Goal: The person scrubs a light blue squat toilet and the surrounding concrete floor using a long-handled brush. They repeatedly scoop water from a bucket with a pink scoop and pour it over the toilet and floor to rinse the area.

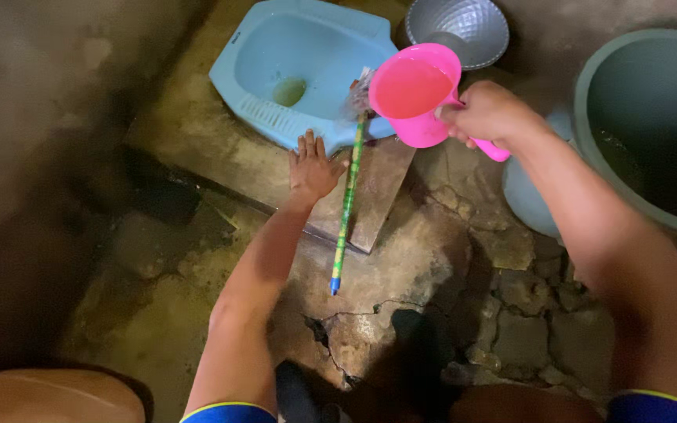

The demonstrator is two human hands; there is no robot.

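Gripping the handle of a round pink plastic dipper [413,90] in the upper middle of the frame, right hand [489,114] clamped tight around it, fingers curled shut, the scoop's open mouth tilting toward the camera. Pressing flat just left of centre, left hand [312,167] with fingers spread apart, palm down on the worn concrete step [381,192], holding nothing. Lying just beside that hand, touching or nearly touching its thumb side, a long thin brush with a green-and-yellow patterned stick [345,211], bristle end sitting up at the dipper's rim, blue tip pointing down toward the frame's middle. Sitting above both hands, at upper centre-left, a light blue ceramic squat toilet pan [291,55]. Standing at the top edge, a grey dimpled metal bowl [457,27]. Filling the upper right, a large grey-green plastic tub [652,125]. Spreading across the lower middle, a cracked, damp stone floor [448,313].
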